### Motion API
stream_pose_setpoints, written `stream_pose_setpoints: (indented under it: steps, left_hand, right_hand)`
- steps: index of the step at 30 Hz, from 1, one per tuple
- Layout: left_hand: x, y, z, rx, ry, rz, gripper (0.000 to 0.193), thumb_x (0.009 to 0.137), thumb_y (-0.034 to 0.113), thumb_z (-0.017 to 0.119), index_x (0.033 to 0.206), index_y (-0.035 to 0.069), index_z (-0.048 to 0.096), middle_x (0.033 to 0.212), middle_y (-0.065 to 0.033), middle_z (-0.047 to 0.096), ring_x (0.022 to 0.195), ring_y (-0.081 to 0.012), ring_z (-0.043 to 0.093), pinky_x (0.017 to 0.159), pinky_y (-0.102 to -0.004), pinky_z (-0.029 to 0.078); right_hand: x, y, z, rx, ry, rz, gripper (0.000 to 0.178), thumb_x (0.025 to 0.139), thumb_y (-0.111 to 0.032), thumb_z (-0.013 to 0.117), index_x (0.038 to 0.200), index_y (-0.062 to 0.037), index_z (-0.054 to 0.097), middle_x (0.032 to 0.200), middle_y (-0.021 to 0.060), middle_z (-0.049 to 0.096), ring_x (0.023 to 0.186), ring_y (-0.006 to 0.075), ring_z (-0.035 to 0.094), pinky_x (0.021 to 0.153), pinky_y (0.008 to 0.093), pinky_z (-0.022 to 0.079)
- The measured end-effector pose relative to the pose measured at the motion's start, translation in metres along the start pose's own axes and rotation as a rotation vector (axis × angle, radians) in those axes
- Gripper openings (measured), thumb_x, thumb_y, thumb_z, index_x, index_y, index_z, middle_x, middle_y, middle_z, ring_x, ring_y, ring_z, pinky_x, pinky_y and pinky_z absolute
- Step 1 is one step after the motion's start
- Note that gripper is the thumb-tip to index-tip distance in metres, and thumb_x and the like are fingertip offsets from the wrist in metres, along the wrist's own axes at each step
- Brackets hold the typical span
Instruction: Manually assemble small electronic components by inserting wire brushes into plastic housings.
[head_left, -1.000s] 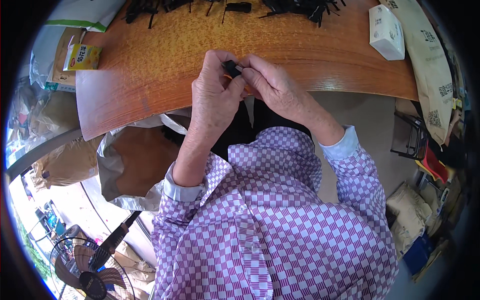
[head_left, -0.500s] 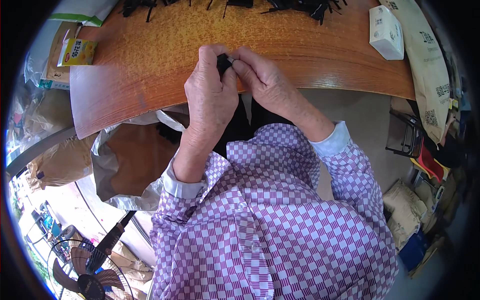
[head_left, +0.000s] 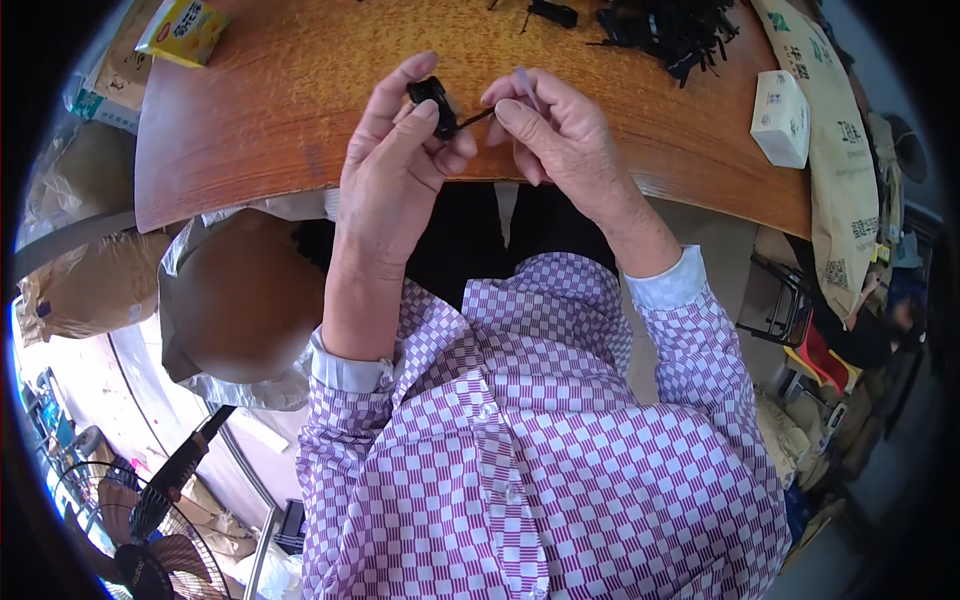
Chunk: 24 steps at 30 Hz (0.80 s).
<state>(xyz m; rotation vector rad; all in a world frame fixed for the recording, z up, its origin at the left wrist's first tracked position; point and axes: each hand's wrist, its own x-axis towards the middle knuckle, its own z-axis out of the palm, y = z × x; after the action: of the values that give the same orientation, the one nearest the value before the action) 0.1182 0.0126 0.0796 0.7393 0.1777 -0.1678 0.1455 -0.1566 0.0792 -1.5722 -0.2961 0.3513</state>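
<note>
Above the table's near edge, my left hand (head_left: 385,165) pinches a small black piece (head_left: 432,104) between thumb and fingers; its exact kind I cannot make out. A thin dark strip (head_left: 478,117) runs from that piece across to my right hand (head_left: 568,140), whose thumb and forefinger close on its end. A narrow, pale, translucent sliver (head_left: 526,88) sticks up between the right fingers. Farther back on the wooden table (head_left: 330,90) lies a pile of black strap-like pieces (head_left: 680,35), with a single black piece (head_left: 552,13) to its left.
A yellow carton (head_left: 184,32) sits at the back left; a white tissue pack (head_left: 781,120) and a printed beige sack (head_left: 838,170) are at the right edge. Below the table's left side hangs an opened bag (head_left: 185,300). A fan (head_left: 140,550) stands lower left.
My hands have drawn apart, the right moving rightward, and the dark strip now shows between them. The view has shifted, bringing more of the black pile into sight.
</note>
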Motion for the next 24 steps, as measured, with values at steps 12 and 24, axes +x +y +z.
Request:
stream_pose_setpoints:
  steps: [12, 24]
  left_hand:
    - [-0.013, -0.002, -0.005, -0.019, -0.313, -0.206, 0.043, 0.094, 0.012, 0.050, 0.135, 0.004, 0.041, 0.085, -0.0110, 0.060, 0.058, -0.0118, 0.055, 0.049, -0.0163, 0.041]
    - [-0.007, -0.031, 0.024, 0.945, -0.178, 0.229, 0.037, 0.089, -0.003, 0.049, 0.126, 0.002, 0.049, 0.100, -0.0074, 0.062, 0.088, -0.0115, 0.061, 0.074, -0.0235, 0.050]
  right_hand:
    - [0.001, -0.008, -0.009, 0.398, -0.254, 0.230, 0.026, 0.090, -0.028, 0.061, 0.102, -0.0048, 0.059, 0.071, -0.0016, 0.061, 0.047, -0.0017, 0.042, 0.038, 0.0146, 0.026]
    - [-0.016, 0.005, -0.014, 0.022, 0.085, -0.045, 0.026, 0.094, -0.027, 0.055, 0.101, -0.0024, 0.061, 0.075, -0.0006, 0.058, 0.067, 0.0039, 0.055, 0.059, 0.0185, 0.047]
